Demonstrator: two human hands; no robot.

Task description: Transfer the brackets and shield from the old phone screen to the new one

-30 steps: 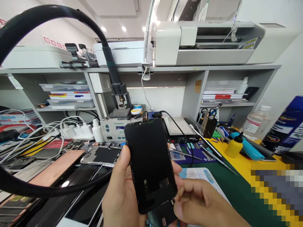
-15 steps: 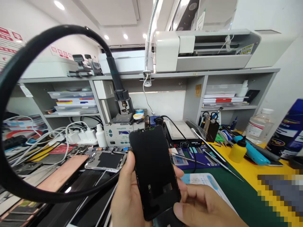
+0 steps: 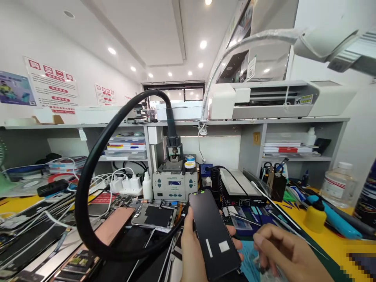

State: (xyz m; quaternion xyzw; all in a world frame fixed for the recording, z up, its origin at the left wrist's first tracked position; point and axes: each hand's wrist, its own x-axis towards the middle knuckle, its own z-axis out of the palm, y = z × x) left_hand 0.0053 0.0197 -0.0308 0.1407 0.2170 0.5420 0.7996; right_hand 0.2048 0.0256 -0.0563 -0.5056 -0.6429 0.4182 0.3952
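My left hand (image 3: 194,250) grips a black phone screen panel (image 3: 214,233) by its edges, thumb on the left side, fingers behind; the panel tilts away, its glossy face reflecting ceiling lights. My right hand (image 3: 283,252) hovers just right of the panel's lower end, fingers curled loosely and apart from the panel; nothing shows between them. Both hands are low in the head view, above the green mat (image 3: 337,270).
A thick black hose (image 3: 88,188) loops from the hot-air station (image 3: 175,184) across the left. Phone parts and panels (image 3: 154,215) lie left of my hands. A heating plate (image 3: 241,186), tweezers (image 3: 270,201), a yellow bottle (image 3: 314,215) and a clear bottle (image 3: 337,184) stand right.
The view has tilted up, so hands and panel sit lower in frame. The panel has turned more edge-on. My right hand has let go of its lower end and drawn off to the right.
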